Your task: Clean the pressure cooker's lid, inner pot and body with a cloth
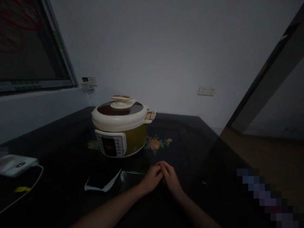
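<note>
My left hand (152,179) and my right hand (171,180) meet over the dark table (204,196), with their fingers folded together and touching. Both are closed, and no object shows in them; the undersides of the fingers are hidden. Beyond them to the left stands an electric pressure cooker (120,123), cream and olive, its lid on and its control panel turned toward me. A dark flat item with a pale edge (102,183) lies left of my left hand. A painted flower (154,144) decorates the tabletop just past my fingers.
On the far left are a white device (17,165) with a pale cable (39,177) and a small yellow tag (22,189). Wall sockets (206,91) sit behind the table. A window (30,44) is at upper left; a pixelated patch (266,196) covers the lower right.
</note>
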`<move>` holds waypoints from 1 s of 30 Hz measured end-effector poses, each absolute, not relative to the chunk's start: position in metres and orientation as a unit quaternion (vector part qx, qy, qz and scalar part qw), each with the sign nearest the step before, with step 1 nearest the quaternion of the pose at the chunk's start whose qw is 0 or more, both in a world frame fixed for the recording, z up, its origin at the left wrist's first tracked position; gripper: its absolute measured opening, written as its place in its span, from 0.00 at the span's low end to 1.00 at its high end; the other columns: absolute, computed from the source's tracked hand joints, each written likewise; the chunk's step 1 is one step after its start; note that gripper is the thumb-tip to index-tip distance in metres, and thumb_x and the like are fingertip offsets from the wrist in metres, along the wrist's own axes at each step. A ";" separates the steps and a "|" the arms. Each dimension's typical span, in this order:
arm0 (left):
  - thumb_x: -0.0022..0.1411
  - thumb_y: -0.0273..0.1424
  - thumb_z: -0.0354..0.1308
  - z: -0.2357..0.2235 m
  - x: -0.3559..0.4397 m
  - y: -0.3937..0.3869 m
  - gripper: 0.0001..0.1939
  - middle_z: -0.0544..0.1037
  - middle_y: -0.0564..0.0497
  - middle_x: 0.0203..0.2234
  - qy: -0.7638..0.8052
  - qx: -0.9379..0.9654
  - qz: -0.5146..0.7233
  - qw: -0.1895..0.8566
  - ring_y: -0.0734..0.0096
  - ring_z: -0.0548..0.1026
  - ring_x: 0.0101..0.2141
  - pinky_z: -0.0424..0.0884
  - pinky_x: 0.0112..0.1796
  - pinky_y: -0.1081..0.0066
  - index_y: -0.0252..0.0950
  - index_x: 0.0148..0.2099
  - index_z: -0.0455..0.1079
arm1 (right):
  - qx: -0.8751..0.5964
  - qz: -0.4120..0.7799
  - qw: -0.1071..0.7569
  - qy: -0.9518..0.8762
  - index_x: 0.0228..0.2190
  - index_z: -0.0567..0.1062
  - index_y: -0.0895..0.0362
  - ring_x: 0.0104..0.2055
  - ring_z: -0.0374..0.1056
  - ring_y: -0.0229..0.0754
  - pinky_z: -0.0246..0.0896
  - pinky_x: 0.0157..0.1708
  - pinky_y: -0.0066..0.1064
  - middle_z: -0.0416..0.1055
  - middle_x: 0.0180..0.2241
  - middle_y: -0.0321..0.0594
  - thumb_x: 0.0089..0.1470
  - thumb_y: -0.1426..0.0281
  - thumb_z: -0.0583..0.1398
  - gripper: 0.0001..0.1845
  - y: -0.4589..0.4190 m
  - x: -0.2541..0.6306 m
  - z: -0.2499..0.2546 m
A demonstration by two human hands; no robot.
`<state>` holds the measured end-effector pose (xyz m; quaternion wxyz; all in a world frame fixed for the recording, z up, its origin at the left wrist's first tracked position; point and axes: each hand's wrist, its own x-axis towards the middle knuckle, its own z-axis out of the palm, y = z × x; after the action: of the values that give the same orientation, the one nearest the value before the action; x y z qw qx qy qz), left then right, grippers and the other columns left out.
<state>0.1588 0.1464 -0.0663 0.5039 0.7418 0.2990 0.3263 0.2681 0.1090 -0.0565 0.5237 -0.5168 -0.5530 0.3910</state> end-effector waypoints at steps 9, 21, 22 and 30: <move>0.61 0.31 0.48 -0.061 0.158 0.144 0.14 0.76 0.48 0.24 0.298 0.746 0.327 0.497 0.66 0.72 0.27 0.68 0.38 0.66 0.32 0.31 0.74 | -0.518 0.400 0.520 -0.548 0.31 0.75 0.57 0.20 0.56 0.36 0.56 0.23 0.28 0.65 0.21 0.35 0.57 0.53 0.52 0.21 0.108 0.267 -0.056; 0.62 0.36 0.48 -0.065 0.158 0.145 0.17 0.75 0.48 0.22 0.302 0.746 0.326 0.496 0.65 0.72 0.27 0.67 0.32 0.68 0.33 0.28 0.72 | -0.519 0.413 0.515 -0.543 0.30 0.75 0.56 0.18 0.52 0.34 0.47 0.17 0.27 0.63 0.21 0.34 0.57 0.54 0.52 0.21 0.107 0.268 -0.055; 0.62 0.35 0.48 -0.065 0.158 0.145 0.16 0.75 0.48 0.22 0.302 0.746 0.327 0.496 0.65 0.72 0.27 0.67 0.32 0.68 0.33 0.28 0.72 | -0.518 0.414 0.516 -0.542 0.30 0.75 0.56 0.18 0.52 0.34 0.47 0.17 0.27 0.64 0.21 0.34 0.57 0.54 0.52 0.20 0.107 0.268 -0.055; 0.62 0.35 0.48 -0.068 0.158 0.145 0.17 0.74 0.48 0.22 0.299 0.747 0.331 0.493 0.66 0.72 0.27 0.67 0.32 0.68 0.32 0.29 0.72 | -0.513 0.413 0.523 -0.541 0.31 0.75 0.56 0.21 0.58 0.36 0.54 0.22 0.27 0.66 0.22 0.35 0.57 0.54 0.53 0.20 0.106 0.267 -0.054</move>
<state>0.1583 0.1450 -0.0678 0.4933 0.7466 0.2995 0.3309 0.2668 0.1058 -0.0537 0.5229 -0.5131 -0.5411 0.4130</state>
